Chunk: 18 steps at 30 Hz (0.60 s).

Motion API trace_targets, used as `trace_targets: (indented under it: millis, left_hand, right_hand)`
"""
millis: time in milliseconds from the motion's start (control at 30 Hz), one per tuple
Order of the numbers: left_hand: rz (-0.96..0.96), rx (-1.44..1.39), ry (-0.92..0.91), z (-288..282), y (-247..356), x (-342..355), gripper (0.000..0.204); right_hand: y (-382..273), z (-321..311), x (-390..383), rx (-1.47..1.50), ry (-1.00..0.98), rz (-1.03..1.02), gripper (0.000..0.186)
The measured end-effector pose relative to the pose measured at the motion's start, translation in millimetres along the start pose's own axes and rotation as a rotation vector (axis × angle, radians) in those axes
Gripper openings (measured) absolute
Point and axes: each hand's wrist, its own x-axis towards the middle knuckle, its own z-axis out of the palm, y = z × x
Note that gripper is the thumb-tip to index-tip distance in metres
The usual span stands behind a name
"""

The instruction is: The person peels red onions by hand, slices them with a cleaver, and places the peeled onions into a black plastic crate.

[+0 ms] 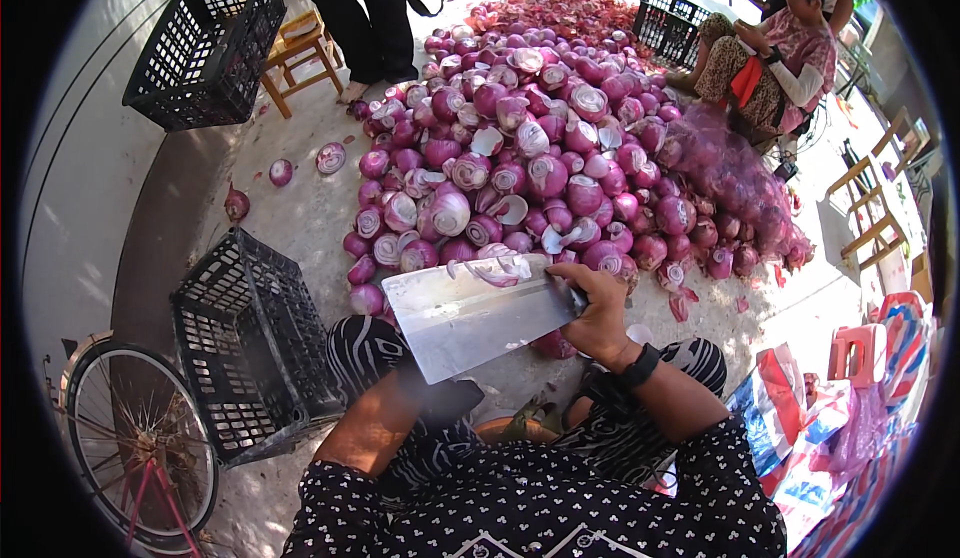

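The right hand [598, 314] grips a broad cleaver [450, 330] by its dark handle, a black band [640, 366] around the wrist. Strips of onion peel [495, 271] show at the blade's upper edge, and the left hand (only its forearm [368, 420] shows plainly) is hidden. Beyond lies a heap of red onions [545, 173], many showing cut rings. A black plastic crate [285, 333] sits at left, near a bicycle wheel [142, 448].

Black top [520, 506] with small white motifs, black-and-white patterned trousers [700, 364], black wristband [641, 366] on the right
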Motion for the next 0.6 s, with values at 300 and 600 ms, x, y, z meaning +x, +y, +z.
trace_targets:
  millis: [300,600]
  left_hand:
    - [-0.036,0.087,-0.025,-4,-7,3,0.041]
    - [-0.034,0.081,0.011,-11,8,-6,0.041]
  right_hand:
    - [11,2,-4,0.047,0.027,0.069,0.050]
    - [2,-9,5,-0.008,0.008,-0.124,0.044]
